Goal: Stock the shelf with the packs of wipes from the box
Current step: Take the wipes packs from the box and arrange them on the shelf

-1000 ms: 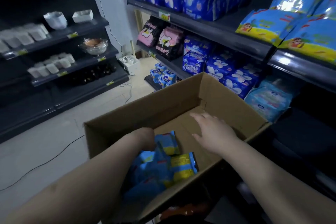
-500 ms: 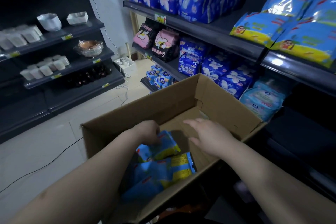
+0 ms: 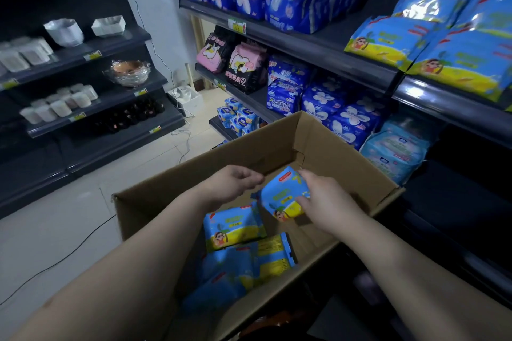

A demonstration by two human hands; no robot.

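- An open brown cardboard box sits below the person's arms, in front of a dark metal shop shelf at the right.
- The right hand grips one blue-and-yellow soft plastic pack of wipes. The thumb lies across the pack's printed face and the fingers curl over its top edge.
- That pack is tilted and held inside the box, above the box floor and near the right wall. It is well apart from the shelf.
- The left hand hovers just beside the pack's upper left edge with its fingers loosely curled. Whether its fingertips touch or pinch that edge cannot be told.
- More blue-and-yellow packs remain in the near part of the box: one upright pack with its printed face showing, and a loose pile below it. The exact count of the pile is unclear.
- The far part of the box floor shows bare cardboard, which suggests a good share of the load is already out.
- Matching blue-and-yellow stocked packs already lie in overlapping stacks on the upper right shelf.
- In judgement, the task is well under way but not finished: the held pack must go up to the shelf, and the few packs in the box must follow.
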